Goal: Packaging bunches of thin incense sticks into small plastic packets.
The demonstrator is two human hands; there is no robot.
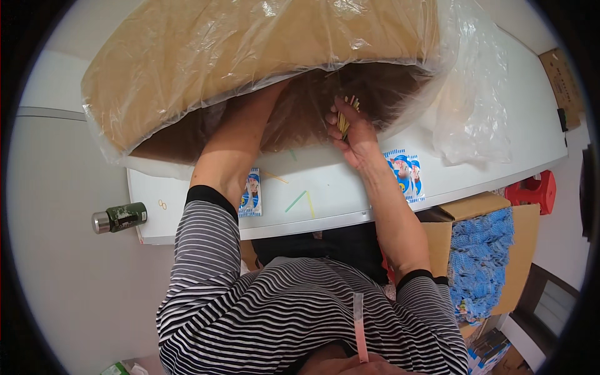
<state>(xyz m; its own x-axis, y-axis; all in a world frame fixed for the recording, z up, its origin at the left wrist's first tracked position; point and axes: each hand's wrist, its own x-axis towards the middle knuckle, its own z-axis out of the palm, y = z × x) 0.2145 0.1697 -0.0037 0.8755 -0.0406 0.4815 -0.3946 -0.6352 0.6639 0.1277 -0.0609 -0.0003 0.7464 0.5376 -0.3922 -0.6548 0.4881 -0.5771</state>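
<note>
White table (334, 200); slim sticks (343, 122) lengthwise toward box (269, 40)

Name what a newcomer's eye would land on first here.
Probably the big brown carton under clear plastic, filling the top of the view, its opening toward the person, whose left forearm reaches inside. Next, the bundle of thin sticks in the right hand, in front of that opening. Then the mass of blue packets in an open box at lower right.

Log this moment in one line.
left hand: hidden inside plastic-lined carton; right hand: gripping thin sticks; table: blue-white packets, loose sticks
</note>
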